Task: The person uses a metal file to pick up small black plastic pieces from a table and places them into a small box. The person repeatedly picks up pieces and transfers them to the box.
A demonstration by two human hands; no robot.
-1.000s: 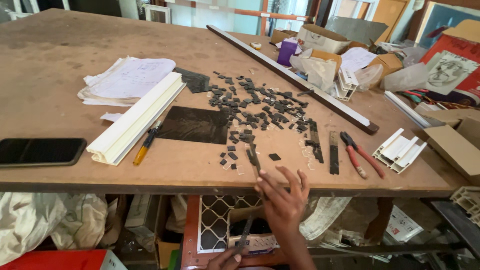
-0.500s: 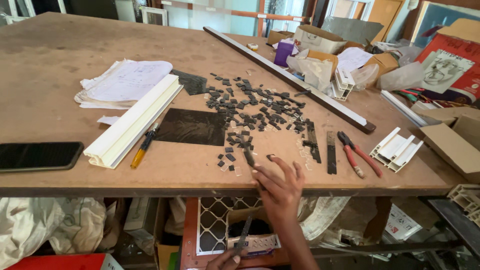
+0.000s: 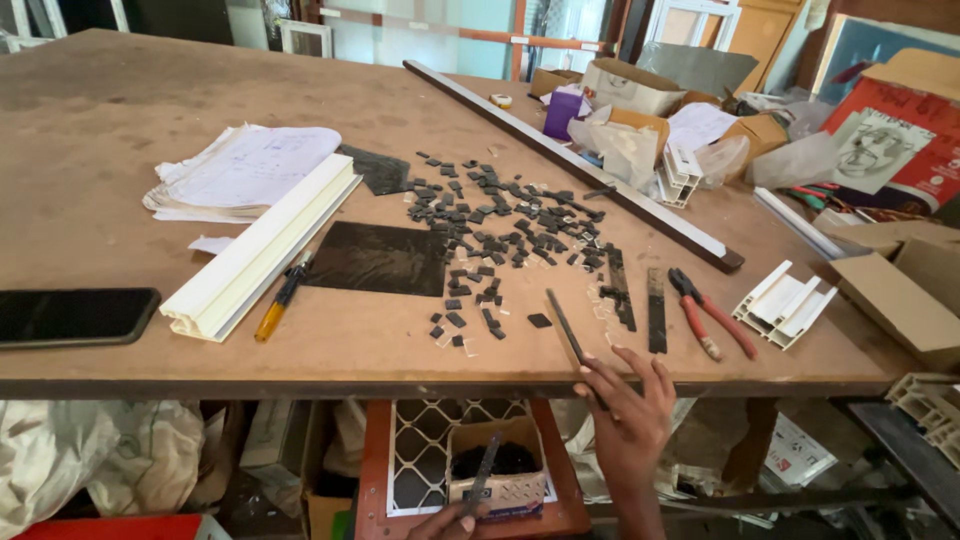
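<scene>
The right hand (image 3: 628, 405) lies at the near table edge (image 3: 300, 385), fingers spread, resting on the near end of a thin dark strip (image 3: 565, 326) without closing round it. Below the table, the left hand (image 3: 447, 522) pinches another dark strip (image 3: 482, 468) over a small box (image 3: 500, 480). Red-handled pliers (image 3: 712, 315) lie just right; small black pieces (image 3: 500, 215) are scattered farther off.

Two hands show: the right hand (image 3: 628, 408) and the left hand (image 3: 450, 522). One black phone (image 3: 72, 316), one red-handled pliers (image 3: 710, 312), one yellow-handled screwdriver (image 3: 282, 298), one black square sheet (image 3: 380, 258) and one white plastic profile (image 3: 262, 247) lie there. The small black pieces (image 3: 505, 215) are too many to count.
</scene>
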